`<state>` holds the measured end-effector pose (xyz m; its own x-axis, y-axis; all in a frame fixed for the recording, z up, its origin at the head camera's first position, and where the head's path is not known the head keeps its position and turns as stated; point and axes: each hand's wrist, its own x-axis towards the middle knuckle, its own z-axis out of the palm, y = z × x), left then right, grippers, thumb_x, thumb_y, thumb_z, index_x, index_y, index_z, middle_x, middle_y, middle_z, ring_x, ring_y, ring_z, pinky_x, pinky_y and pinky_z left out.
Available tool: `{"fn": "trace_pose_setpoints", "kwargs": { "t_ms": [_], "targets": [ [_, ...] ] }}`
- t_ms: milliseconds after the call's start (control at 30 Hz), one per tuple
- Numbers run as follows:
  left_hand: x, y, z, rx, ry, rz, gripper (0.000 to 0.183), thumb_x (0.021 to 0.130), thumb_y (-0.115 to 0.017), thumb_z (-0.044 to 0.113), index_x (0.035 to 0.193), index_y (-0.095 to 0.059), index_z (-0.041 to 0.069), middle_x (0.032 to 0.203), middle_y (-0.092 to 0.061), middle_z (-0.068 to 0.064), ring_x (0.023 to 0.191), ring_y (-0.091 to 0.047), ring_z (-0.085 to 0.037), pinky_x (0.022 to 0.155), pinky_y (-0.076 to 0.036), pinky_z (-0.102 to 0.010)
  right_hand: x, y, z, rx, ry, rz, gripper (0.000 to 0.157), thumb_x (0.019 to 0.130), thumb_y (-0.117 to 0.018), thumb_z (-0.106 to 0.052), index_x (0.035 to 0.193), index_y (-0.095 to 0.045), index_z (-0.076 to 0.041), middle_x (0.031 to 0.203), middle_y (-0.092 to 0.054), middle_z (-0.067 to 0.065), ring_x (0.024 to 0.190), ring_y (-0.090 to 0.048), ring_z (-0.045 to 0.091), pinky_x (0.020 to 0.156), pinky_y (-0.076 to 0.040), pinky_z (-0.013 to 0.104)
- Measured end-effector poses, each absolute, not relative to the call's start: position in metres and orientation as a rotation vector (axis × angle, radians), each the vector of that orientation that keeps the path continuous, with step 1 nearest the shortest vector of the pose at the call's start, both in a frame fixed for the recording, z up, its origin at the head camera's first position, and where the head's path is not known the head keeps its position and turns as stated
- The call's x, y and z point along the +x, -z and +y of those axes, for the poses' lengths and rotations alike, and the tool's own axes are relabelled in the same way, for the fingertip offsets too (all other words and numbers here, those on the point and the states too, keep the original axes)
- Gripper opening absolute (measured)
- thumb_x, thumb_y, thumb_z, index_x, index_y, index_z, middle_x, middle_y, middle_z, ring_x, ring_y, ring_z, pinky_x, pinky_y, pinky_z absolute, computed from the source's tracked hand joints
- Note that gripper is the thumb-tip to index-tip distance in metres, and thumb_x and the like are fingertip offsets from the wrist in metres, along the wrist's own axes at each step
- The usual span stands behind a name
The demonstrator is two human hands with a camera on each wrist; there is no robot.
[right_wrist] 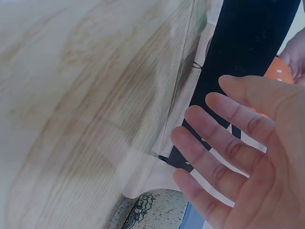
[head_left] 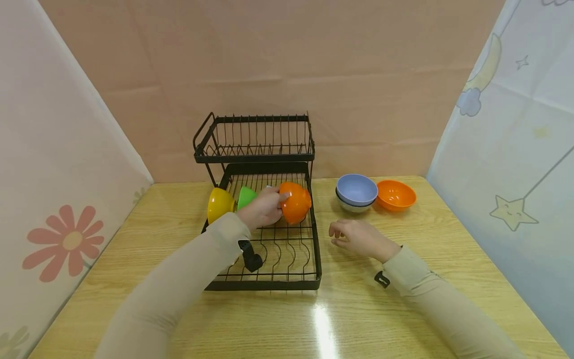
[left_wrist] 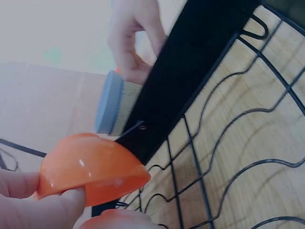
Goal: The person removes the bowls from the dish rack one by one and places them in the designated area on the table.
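Observation:
My left hand (head_left: 265,207) grips an orange bowl (head_left: 295,202) by its edge, thumb on one side and fingers on the other. The bowl is tipped on its side over the right part of the black dish rack's (head_left: 319,259) lower tier. In the left wrist view, the thumb and fingers pinch the bowl (left_wrist: 90,162), and another orange surface (left_wrist: 119,219) shows below it. A yellow bowl (head_left: 218,204) and a green bowl (head_left: 246,196) lean on their sides farther left; my left hand partly hides the green one. My right hand (head_left: 360,238) holds nothing, just right of the rack, its fingers loosely bent.
Right of the rack, a blue bowl (head_left: 357,189) sits stacked on a speckled bowl (head_left: 354,207). Beside them stands another orange bowl (head_left: 396,195). The rack's upper tier (head_left: 255,158) overhangs the back of the lower one. Cloth walls surround the wooden table (head_left: 251,324).

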<state>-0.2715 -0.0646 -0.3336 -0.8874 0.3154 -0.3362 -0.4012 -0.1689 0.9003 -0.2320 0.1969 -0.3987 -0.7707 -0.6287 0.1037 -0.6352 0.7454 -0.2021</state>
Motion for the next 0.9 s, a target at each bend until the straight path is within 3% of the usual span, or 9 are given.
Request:
{"fn": "trace_pose_setpoints", "kwargs": {
  "t_ms": [433,733,900],
  "targets": [
    [-0.251,0.297,-0.084,0.118,-1.971,1.745,0.044,0.104,-0.039,0.006,0.147,-0.032,-0.001,0.143,-0.046,-0.019,0.132,-0.047,-0.032,0.109,-0.039,-0.045,-0.233,0.398,0.194,1.071,-0.334,-2.902,0.008,0.09,-0.069,-0.021,0.095,-0.064,-0.018,0.091,-0.065,-0.006,0.078,-0.062,0.009,0.07,-0.053,0.03],
    [-0.235,0.269,-0.094,0.472,-1.596,2.148,0.032,0.102,-0.047,0.007,0.133,-0.047,0.001,0.123,-0.063,-0.015,0.107,-0.063,-0.024,0.098,-0.05,-0.039,-0.235,0.399,0.193,1.086,-0.338,-2.88,0.008,0.09,-0.069,-0.02,0.095,-0.064,-0.018,0.094,-0.066,-0.006,0.081,-0.063,0.01,0.073,-0.054,0.032],
    [-0.225,0.265,-0.091,0.704,-1.327,2.394,0.027,0.101,-0.049,0.007,0.128,-0.052,0.004,0.12,-0.065,-0.013,0.108,-0.063,-0.022,0.095,-0.052,-0.038,-0.235,0.398,0.193,1.084,-0.347,-2.897,0.008,0.09,-0.069,-0.019,0.095,-0.064,-0.017,0.094,-0.067,-0.006,0.081,-0.063,0.01,0.074,-0.054,0.032]
  ]
}}
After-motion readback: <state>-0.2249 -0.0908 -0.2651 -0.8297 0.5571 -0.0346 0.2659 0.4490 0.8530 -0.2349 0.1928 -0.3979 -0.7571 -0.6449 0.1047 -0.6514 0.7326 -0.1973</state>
